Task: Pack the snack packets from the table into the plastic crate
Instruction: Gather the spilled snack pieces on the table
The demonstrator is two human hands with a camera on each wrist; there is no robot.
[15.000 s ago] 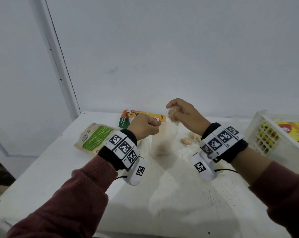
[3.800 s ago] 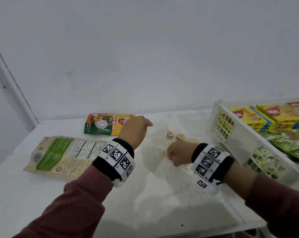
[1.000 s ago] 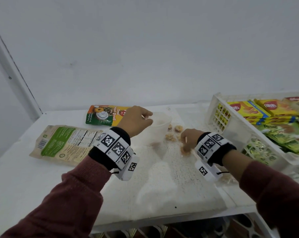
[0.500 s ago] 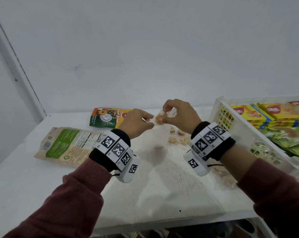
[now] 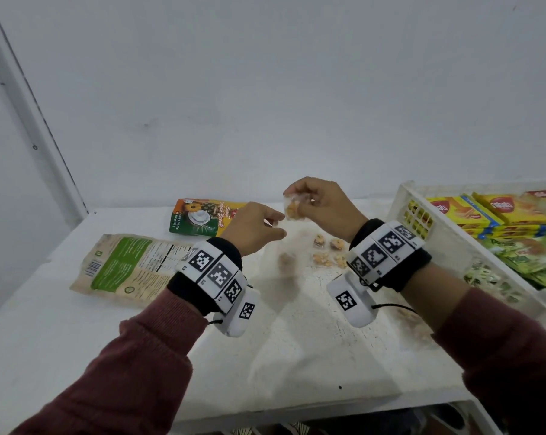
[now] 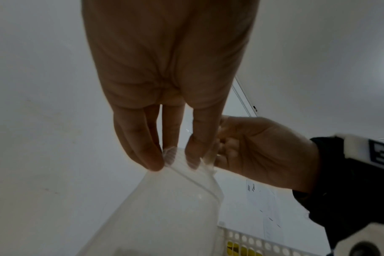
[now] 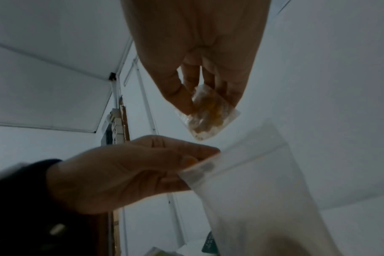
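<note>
White table nearest. Above it, the left hand pinches the clear bag mouth; keep it wide. The right hand pinches a small packet: release directly over the opening. Loose packets beyond; crate far right.

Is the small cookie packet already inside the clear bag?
Not yet. The right hand pinches the small packet just above the clear bag, whose rim the left hand holds.

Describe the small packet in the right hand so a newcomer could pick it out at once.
Start at the white crate on the table's right, then look left to the raised right hand. Its grip pinches a small clear cookie packet, the only one in the air.
</note>
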